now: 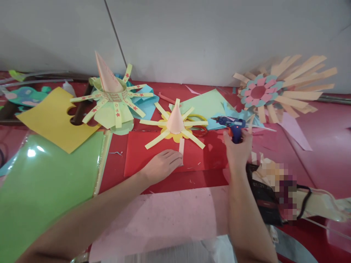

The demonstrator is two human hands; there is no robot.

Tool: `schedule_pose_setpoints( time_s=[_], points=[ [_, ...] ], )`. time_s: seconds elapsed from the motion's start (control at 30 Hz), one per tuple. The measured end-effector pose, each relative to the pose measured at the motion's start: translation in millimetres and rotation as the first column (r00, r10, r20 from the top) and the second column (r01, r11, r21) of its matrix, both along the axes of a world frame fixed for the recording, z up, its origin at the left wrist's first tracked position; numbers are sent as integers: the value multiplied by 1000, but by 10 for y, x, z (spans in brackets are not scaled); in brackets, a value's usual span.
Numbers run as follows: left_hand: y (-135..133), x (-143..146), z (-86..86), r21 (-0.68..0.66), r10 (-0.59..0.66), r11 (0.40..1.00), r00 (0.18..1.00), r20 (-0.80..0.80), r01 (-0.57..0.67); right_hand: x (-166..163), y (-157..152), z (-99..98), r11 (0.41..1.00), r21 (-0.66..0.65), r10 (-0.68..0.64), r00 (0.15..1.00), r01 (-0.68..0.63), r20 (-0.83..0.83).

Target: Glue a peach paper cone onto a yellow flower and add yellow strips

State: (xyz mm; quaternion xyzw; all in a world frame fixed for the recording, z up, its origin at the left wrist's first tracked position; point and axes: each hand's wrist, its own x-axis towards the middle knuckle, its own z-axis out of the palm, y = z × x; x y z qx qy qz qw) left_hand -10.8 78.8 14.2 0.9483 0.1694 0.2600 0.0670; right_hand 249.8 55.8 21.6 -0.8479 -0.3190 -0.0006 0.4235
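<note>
My right hand (238, 150) is wrapped round the blue handle of a glue gun (233, 126), its nozzle pointing left. My left hand (161, 165) lies on a red paper sheet (203, 153), fingertips pinching the lower end of a pale paper strip (181, 146). That strip points up to a paper craft (175, 126), a pink cone on a yellow flower base with yellow strips fanning out.
A bigger cone craft with starred green strips (111, 96) stands at the back left, beside a yellow sheet (55, 118) and green sheets (41, 182). A flower craft with tan strips (274, 91) leans at the back right. Scissors (199, 128), pink paper (170, 219) and a dark device (264, 197) lie nearby.
</note>
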Motion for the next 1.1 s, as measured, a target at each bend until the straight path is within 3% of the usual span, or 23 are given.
schedule_pose_setpoints(
  time_s=[0.13,0.23,0.3,0.37,0.47,0.53,0.67,1.1],
  points=[
    [-8,19,31,-68,-139,988,990,-15,137,-169,4,-20,992,-59,114,992,-111,52],
    [-8,25,44,-60,-152,987,988,4,152,-306,-1,-35,975,-55,221,968,-216,116],
    [3,24,42,-35,-86,996,996,35,88,-384,-5,-49,961,-70,276,950,-269,145],
    [19,20,29,-17,55,998,998,41,-54,-440,-9,-64,946,-96,322,931,-310,169],
    [41,16,-4,0,312,950,950,-24,-312,-477,-16,-85,930,-124,367,901,-347,230],
    [48,15,-26,8,401,915,911,-99,-402,-478,-22,-96,921,-134,389,878,-365,280],
    [46,17,-50,7,415,907,892,-178,-421,-466,-29,-106,908,-152,420,848,-391,324],
    [52,20,-58,4,420,905,892,-164,-426,-484,-27,-88,884,-135,468,836,-448,287]
  ],
)
